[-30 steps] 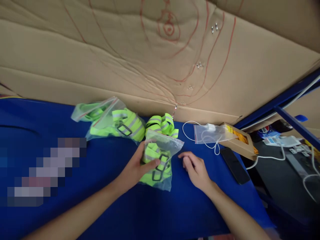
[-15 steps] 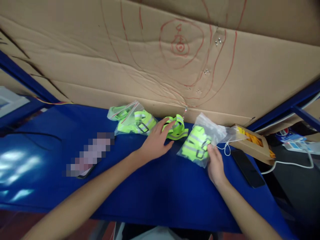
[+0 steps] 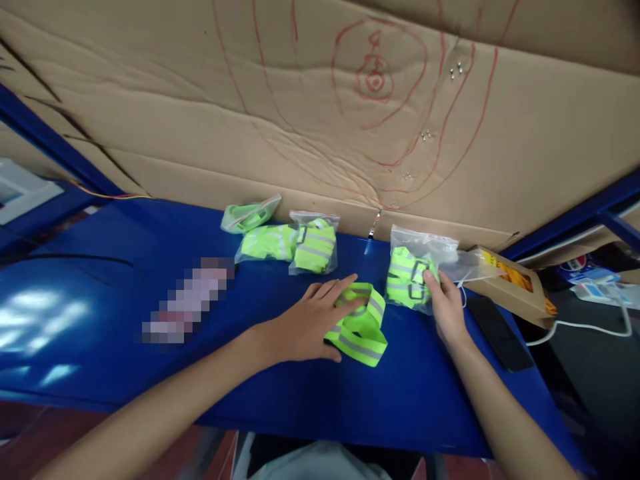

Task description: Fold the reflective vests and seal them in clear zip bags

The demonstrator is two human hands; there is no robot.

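My left hand [image 3: 310, 323] lies over a loose neon-yellow reflective strap [image 3: 364, 343] with a grey stripe, its fingers and thumb around the near loops. The strap rests in loose curls on the blue table, partly hidden by that hand. My right hand [image 3: 447, 307] pinches the right edge of a clear zip bag of reflective straps [image 3: 403, 280], where two black buckles show. Farther left, against the cardboard, stand another bagged strap [image 3: 316, 247], a flatter bagged one [image 3: 267, 242] and a small bag with a green band [image 3: 245, 217].
A blurred-out phone-like object [image 3: 190, 303] lies on the left of the blue table [image 3: 300, 400]. On the right are a dark phone [image 3: 500, 333], a windowed cardboard box [image 3: 515, 287] and a white cable [image 3: 575, 327]. A marked cardboard panel [image 3: 300, 133] closes off the back.
My left hand has drawn the loose strap toward me, away from the cardboard. A bagged strap at the back left now shows fully. The bag in my right hand has shifted slightly back.
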